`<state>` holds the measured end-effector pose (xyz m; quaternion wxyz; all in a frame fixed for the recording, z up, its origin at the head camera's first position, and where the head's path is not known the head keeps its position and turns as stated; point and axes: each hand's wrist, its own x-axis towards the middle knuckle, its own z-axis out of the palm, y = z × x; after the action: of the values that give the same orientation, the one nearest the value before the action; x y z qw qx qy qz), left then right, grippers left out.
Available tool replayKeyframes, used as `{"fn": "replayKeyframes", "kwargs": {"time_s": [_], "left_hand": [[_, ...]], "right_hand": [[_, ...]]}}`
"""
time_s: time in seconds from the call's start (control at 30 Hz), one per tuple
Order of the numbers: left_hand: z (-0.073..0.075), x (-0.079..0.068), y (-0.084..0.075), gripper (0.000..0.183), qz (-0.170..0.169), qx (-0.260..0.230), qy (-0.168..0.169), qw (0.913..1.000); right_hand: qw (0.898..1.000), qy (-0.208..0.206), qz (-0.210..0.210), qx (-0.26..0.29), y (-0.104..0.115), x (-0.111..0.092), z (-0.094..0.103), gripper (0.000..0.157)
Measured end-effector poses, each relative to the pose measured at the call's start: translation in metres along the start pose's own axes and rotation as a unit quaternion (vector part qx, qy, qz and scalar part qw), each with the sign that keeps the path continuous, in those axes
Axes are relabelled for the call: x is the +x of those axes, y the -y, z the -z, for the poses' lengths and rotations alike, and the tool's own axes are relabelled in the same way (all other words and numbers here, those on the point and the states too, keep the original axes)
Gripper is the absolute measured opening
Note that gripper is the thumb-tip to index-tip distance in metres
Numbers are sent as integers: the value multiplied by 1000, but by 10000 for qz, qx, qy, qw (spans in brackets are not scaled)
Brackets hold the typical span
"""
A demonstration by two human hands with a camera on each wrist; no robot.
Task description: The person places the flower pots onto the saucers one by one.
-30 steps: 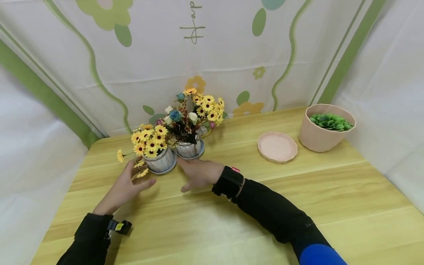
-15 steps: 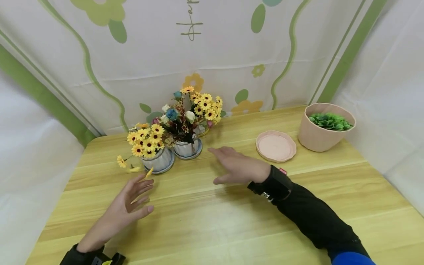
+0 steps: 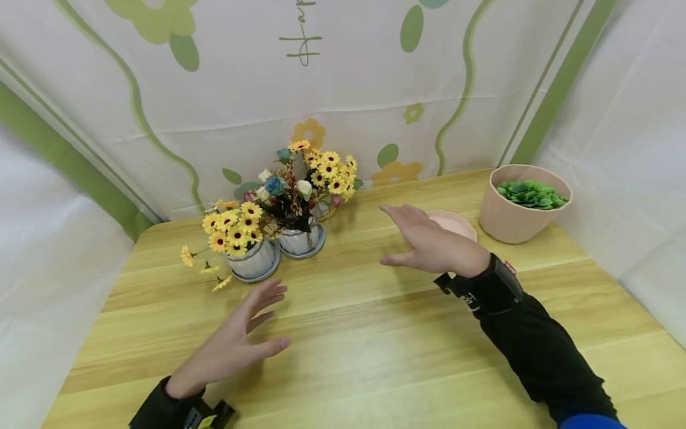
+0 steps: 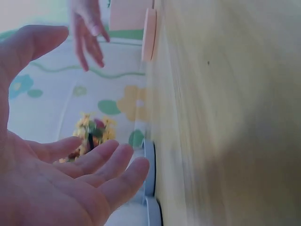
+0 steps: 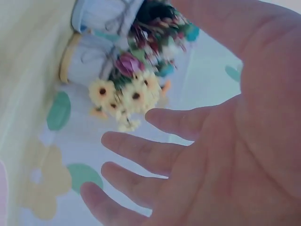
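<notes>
My left hand (image 3: 236,342) hovers over the table in front of the flower pots, palm inward, fingers relaxed, holding nothing. My right hand (image 3: 429,238) is above the table near the pink saucer (image 3: 455,223), partly covering it in the head view; its fingers are extended and hold nothing. Nearest the left hand stands a whitish pot of yellow flowers (image 3: 252,261) on a blue-rimmed saucer. Beside it is a pot of blue and white roses (image 3: 299,241), also on a saucer. Behind that one, another pot of yellow flowers (image 3: 333,176) is partly hidden.
A large pink pot (image 3: 509,214) with green leaves (image 3: 530,195) inside stands at the back right of the wooden table (image 3: 343,369). A white cloth printed with flowers (image 3: 354,83) hangs behind the table's back edge.
Both hands have come away from the flower pots. The right hand has moved right, toward the pink saucer; the left has drawn back toward the front, then shifted right. The pots stay put.
</notes>
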<state>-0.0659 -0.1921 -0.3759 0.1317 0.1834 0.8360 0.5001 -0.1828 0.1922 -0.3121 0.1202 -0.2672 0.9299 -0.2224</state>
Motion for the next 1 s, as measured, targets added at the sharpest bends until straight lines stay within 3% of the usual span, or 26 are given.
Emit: {"fn": "replayKeyframes", "kwargs": {"time_s": [0.23, 0.5, 0.8, 1.0], "left_hand": [[-11, 38, -11, 92, -70, 130, 248, 9996], [-23, 77, -13, 98, -306, 816, 237, 9959], [-25, 126, -26, 102, -197, 1186, 303, 9923], [-40, 157, -32, 109, -47, 1226, 503, 9912]], "right_hand": [[9980, -539, -314, -86, -8, -14, 18, 100], [9912, -1188, -521, -251, -19, -21, 37, 99], [9742, -1947, -1120, -236, -47, -22, 61, 107], [9551, -2491, -1597, -172, -81, -22, 64, 115]]}}
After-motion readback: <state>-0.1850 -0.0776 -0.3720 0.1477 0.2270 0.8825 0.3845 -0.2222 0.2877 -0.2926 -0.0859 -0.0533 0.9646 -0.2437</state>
